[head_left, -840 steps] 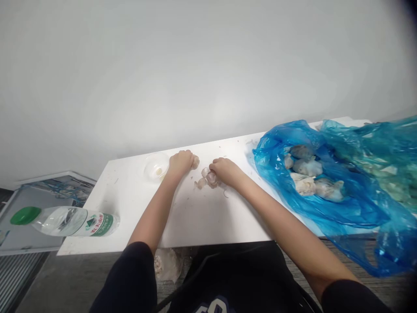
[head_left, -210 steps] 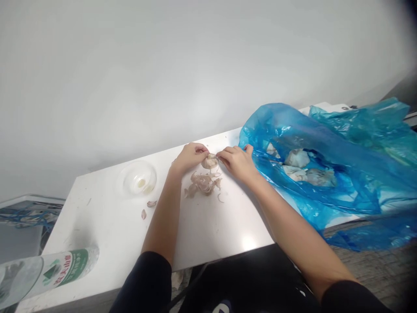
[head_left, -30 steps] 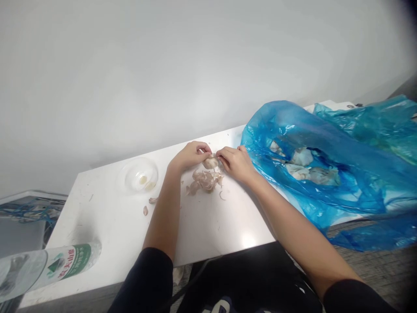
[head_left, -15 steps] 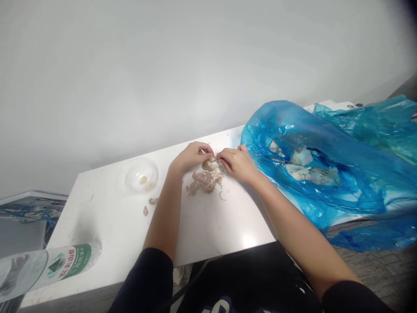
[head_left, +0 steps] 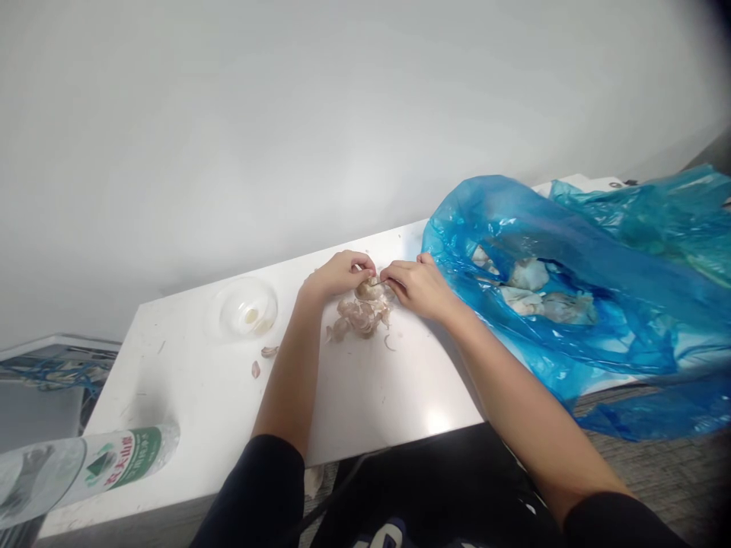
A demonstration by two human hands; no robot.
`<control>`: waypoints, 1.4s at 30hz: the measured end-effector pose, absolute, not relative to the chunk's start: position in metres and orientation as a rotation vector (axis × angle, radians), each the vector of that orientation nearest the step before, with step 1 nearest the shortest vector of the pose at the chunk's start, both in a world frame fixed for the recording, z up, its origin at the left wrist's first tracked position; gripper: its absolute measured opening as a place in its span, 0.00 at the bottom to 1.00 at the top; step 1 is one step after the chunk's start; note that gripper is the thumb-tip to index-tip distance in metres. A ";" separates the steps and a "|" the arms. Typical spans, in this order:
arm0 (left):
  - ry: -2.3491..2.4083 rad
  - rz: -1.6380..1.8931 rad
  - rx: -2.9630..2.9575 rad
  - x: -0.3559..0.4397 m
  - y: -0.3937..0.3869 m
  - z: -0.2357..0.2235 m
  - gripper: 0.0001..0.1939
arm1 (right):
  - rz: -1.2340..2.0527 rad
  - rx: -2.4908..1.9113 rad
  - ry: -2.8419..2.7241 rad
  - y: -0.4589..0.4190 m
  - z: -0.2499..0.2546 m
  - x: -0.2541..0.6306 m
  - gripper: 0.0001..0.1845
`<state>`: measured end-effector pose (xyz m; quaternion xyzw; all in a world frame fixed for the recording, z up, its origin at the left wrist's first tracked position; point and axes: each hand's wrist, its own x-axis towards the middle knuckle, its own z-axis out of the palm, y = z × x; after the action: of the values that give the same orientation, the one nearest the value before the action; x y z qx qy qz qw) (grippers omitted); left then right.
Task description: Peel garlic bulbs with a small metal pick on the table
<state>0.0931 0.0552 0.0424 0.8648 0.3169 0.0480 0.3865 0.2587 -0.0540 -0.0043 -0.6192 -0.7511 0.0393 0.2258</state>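
Left hand [head_left: 343, 272] pinches the garlic bulb [head_left: 366, 291] at table centre, far side. Right hand [head_left: 419, 285] has fingertips pressed together on a thin item [head_left: 378, 284], identity unclear, at the bulb. Compared with 28 seconds earlier, two loose skins [head_left: 255, 370] now lie left of the forearm, near the bowl [head_left: 247, 307].

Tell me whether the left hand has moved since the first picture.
Yes, rightward: the left hand was close beside the clear bowl then, and now a wider strip of white table shows between them.
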 end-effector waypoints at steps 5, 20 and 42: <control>0.832 0.145 2.213 0.091 0.057 0.040 0.09 | 0.108 -1.695 -2.139 -0.055 -0.004 0.259 0.15; 0.938 0.138 2.279 0.094 0.049 0.047 0.12 | 0.150 -1.761 -2.157 -0.066 0.006 0.273 0.13; 1.059 0.046 2.338 0.093 0.050 0.046 0.19 | 0.297 -1.634 -2.183 -0.066 0.005 0.273 0.13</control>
<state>0.0931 0.0504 0.0457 0.8735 0.3955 0.0173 0.2833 0.2730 -0.0659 0.0053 -0.5839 -0.7802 0.1060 0.1980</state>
